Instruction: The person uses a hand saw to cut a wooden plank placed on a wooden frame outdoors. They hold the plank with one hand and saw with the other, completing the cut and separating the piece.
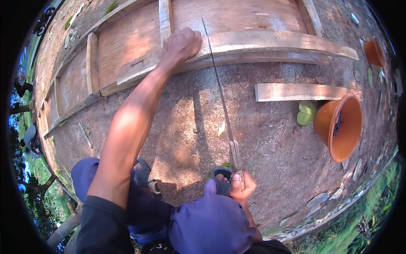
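"Purple cloth covers the bent knee [211, 224] nearest the viewer. Right of it, the right hand [242, 188] is clenched around the wooden handle [235, 154] of a handsaw [223, 99]."

"Where does its blade go?"

"Away from the body, past 1 orange pot [323, 122] and 1 loose board [296, 92] on the right, to cross a long plank [275, 41]."

"And the left hand [182, 43]?"

"On that plank, left of the blade; fingers curled, though I cannot tell whether they grasp it. Beyond lies a ribbed wooden panel [127, 40]."
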The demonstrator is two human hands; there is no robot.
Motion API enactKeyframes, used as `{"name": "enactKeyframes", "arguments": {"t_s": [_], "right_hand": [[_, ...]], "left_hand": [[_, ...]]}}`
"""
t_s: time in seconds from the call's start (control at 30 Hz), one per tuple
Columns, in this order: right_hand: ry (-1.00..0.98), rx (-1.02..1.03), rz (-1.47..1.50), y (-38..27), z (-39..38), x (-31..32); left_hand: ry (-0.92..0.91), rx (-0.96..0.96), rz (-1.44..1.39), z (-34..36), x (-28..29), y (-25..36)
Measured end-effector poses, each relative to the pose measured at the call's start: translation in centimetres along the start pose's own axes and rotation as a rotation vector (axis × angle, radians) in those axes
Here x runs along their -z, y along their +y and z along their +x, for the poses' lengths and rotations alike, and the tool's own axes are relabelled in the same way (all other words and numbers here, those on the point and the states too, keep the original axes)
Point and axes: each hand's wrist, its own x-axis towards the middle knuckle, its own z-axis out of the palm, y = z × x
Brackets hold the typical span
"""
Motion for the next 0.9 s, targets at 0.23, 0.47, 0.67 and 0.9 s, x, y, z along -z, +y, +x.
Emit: {"name": "enactKeyframes", "arguments": {"t_s": [0.23,0.47,0.67,0.9], "right_hand": [[-0.016,0.096,0.034,-2.1,13.6,-8.8],[-0.006,0.03,0.022,-1.5,1.1,0.0],[0.005,0.095,0.001,-1.8,13.0,-8.8],[-0.053,0.046,-0.049,-0.5,0.7,0.2]], "left_hand": [[-0.024,0.09,-0.011,0.1,0.9,-0.1],[-0.057,0.098,-0.045,0.5,0.8,0.4],[0.075,0.014,0.051,-0.1,0.4,-0.4],[-0.245,0.188,-0.069,-0.2,2.3,1.1]]}}
